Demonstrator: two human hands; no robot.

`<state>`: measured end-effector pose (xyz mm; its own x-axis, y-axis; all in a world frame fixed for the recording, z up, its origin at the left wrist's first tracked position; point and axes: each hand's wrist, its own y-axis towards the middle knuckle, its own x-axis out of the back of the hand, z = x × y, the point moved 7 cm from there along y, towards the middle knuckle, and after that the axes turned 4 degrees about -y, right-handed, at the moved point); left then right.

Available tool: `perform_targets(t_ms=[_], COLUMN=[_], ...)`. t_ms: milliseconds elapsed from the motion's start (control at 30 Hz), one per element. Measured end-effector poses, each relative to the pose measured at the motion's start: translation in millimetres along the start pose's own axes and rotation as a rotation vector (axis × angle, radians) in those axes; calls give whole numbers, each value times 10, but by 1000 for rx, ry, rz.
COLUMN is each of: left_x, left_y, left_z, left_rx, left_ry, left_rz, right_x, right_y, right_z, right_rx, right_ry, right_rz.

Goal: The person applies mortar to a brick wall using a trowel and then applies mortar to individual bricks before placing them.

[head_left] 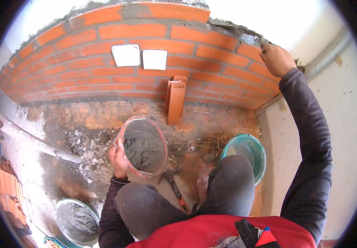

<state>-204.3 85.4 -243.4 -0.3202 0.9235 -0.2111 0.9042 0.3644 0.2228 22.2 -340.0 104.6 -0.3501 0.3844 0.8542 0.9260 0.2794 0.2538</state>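
Note:
My left hand (119, 157) grips the rim of a reddish bucket (158, 140) holding grey mortar. My right hand (277, 60) is raised at the upper right of the brick wall (133, 31), fingers curled at the ragged mortar gap (244, 35) along its top; what they hold, if anything, is too small to make out. Two white square plates (125, 55) are on the brickwork. Below, two orange hollow bricks (175, 103) stand upright against the wall. A hammer (176, 190) lies on the ground between my legs.
A teal bucket (257, 153) with cloudy liquid sits by my right knee. At lower left stand a tub of grey mix (81, 219) and stacked bricks (4, 190). A pole (33, 136) slants across the left. Rubble (91, 153) covers part of the floor; a pale wall (335, 115) bounds the right.

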Motion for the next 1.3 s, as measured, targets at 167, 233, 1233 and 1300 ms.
perform_targets(t_ms=[167,233,1233,1300], left_x=[-2,16,3,26], left_y=[5,7,57,49], left_z=[5,56,59,84], left_rx=[25,51,-32,-13], left_ry=[-35,-63,-59,-58], left_rz=[-20,-44,-7,-6], right_x=[95,100,-200,-202], right_y=[-144,-226,-209,-257], right_z=[-122,-180,-903,-971], right_rx=[-19,4,-317,-333], right_ry=[49,102,759,794], right_rz=[26,26,530,541])
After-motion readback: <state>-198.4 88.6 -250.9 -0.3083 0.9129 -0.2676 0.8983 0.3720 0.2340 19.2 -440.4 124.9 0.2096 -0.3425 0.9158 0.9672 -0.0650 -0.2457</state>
